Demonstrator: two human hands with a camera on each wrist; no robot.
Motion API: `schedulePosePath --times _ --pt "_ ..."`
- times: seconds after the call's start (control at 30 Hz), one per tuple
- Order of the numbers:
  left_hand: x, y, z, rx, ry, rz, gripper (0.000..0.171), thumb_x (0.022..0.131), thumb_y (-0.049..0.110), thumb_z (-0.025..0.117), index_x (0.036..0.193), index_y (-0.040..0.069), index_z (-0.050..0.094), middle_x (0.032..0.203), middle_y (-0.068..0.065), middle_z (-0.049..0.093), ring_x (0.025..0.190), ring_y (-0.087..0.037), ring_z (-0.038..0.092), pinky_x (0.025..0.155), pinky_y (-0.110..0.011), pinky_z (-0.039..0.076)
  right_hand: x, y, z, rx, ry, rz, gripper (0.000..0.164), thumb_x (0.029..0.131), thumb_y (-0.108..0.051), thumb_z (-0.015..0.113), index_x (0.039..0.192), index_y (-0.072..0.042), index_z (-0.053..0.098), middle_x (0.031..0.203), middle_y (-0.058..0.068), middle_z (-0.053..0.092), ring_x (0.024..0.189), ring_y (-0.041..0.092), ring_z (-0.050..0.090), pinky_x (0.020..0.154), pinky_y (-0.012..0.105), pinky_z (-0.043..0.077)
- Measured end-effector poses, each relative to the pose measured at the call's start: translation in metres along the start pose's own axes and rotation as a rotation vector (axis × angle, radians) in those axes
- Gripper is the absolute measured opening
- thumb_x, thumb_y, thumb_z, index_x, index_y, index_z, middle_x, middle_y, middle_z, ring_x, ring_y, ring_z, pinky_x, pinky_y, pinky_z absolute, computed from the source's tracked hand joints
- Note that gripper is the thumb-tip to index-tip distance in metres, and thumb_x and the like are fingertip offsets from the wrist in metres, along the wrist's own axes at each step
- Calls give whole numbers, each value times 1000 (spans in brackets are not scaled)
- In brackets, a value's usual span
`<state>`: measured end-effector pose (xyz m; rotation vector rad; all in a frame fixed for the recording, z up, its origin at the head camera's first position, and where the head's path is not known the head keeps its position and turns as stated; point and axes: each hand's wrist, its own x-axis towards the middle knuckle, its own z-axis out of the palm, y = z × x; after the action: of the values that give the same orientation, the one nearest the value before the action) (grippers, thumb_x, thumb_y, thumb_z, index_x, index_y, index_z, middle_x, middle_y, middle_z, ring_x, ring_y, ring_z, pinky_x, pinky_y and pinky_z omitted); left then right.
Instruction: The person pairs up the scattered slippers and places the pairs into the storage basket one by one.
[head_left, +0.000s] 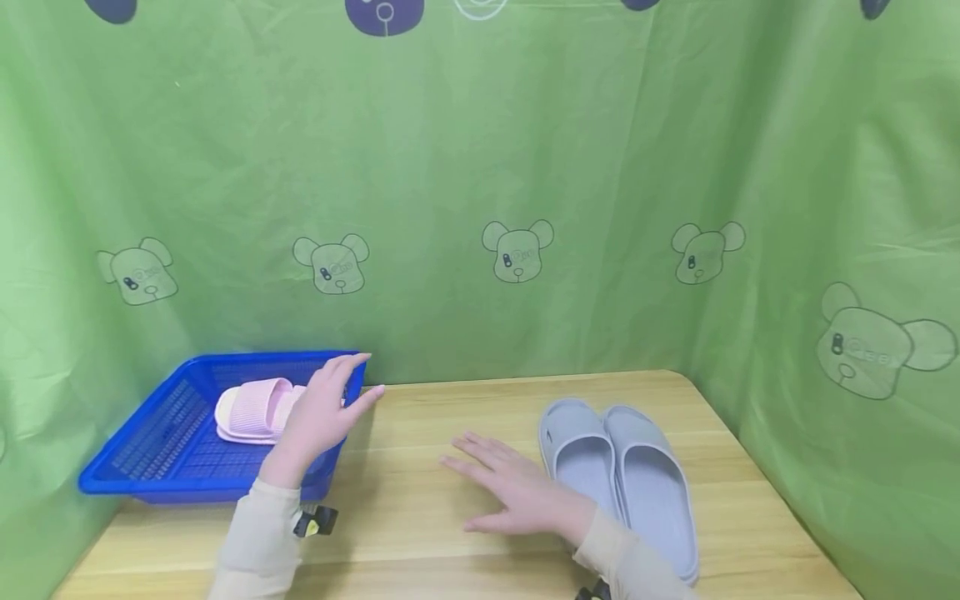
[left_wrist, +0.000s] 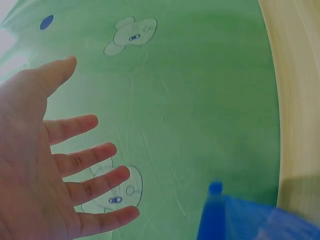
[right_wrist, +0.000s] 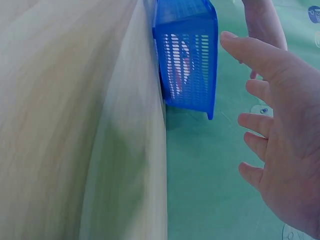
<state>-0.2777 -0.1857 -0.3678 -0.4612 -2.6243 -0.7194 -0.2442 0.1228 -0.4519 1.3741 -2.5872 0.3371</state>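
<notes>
My left hand (head_left: 321,417) hovers over the right side of a blue plastic basket (head_left: 176,483), fingers spread and nothing in its grasp. Inside the basket lie pink slippers (head_left: 253,408), partly hidden behind that hand. In the left wrist view the empty palm of the left hand (left_wrist: 30,160) faces the camera. To the right, my right hand (head_left: 517,492) is held above the wooden table with loosely straight fingers and holds nothing. Close to its right, a pair of grey slippers (head_left: 656,492) lies side by side, toes toward the back; the right forearm covers part of the left one.
The wooden table (head_left: 450,408) ends at a green curtain (head_left: 585,167) printed with bear heads, which hangs behind and along both sides. Through the basket's slotted wall (right_wrist: 190,65), pink and white show in the right wrist view.
</notes>
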Motion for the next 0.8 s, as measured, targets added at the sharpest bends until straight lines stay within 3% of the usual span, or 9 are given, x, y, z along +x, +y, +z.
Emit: schedulePosePath --times 0.23,0.5,0.8 --pt "-3 13 14 3 -13 20 67 91 52 61 143 13 46 144 -16 49 134 -40 44 109 -58 39 -15 7 -9 -24 38 33 86 84 -58 65 154 -27 26 160 9 27 147 33 29 116 53 32" --pt "-3 26 30 0 -16 50 67 90 54 61 142 15 47 143 -13 51 131 -37 47 107 -57 42 -33 16 -20 5 49 126 85 83 -58 65 154 -30 26 163 4 22 149 31 23 115 59 30" --pt "-3 39 50 32 -26 96 65 90 56 60 142 19 49 142 -10 53 129 -34 50 103 -53 47 -51 27 -31 -61 118 118 87 80 -55 71 152 -24 33 160 8 28 146 34 31 115 56 31"
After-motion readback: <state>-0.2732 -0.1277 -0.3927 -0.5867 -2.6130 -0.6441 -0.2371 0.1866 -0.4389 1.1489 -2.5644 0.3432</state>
